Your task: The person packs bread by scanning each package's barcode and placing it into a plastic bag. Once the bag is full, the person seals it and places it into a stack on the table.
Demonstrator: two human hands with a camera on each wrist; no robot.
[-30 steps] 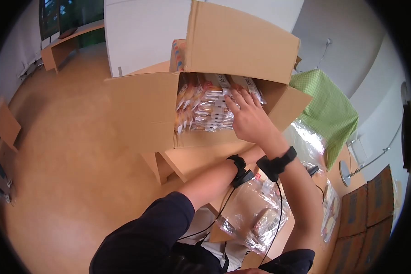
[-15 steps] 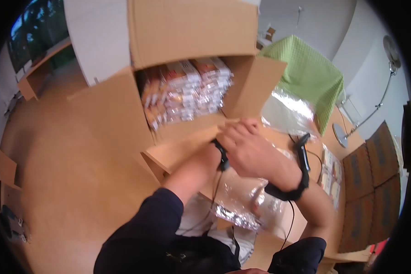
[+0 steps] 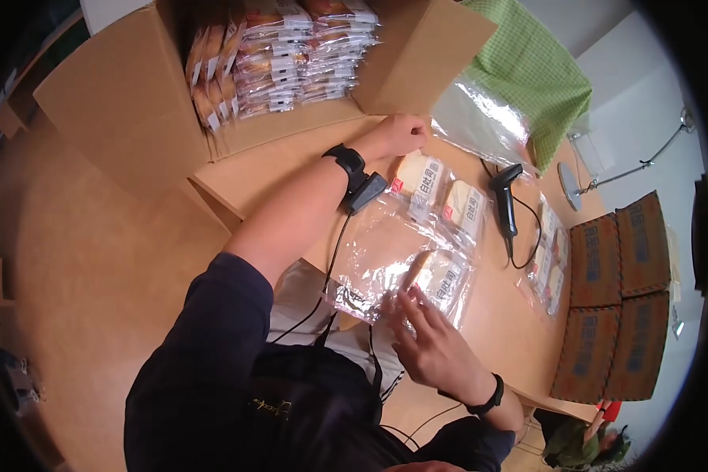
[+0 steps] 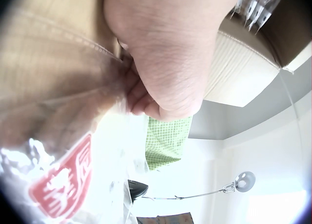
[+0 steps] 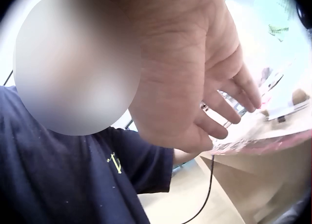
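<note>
A large clear plastic bag (image 3: 374, 256) lies on the table with packets of sliced white bread in it. Two bread packets (image 3: 421, 185) lie side by side at its far end, and a third bread packet (image 3: 440, 277) is at the near end. My left hand (image 3: 401, 135) is at the far edge beside the packets, fingers curled in. In the left wrist view, the film's seam (image 4: 63, 35) runs up to those fingers, which pinch it. My right hand (image 3: 436, 346) is spread, fingers nearly straight, its fingertips over the near packet's edge.
An open cardboard box (image 3: 283, 134) of stacked bread packets stands at the far left. A black barcode scanner (image 3: 506, 200) lies right of the bag, near flat clear bags (image 3: 480, 118), a green checked cloth (image 3: 527, 63), more packed bread (image 3: 549, 263) and a stack of brown boxes (image 3: 613, 303).
The right hand has withdrawn from the box toward me, to the near end of the bag. The left hand, mostly hidden earlier, now shows at the far end. The view has tilted down.
</note>
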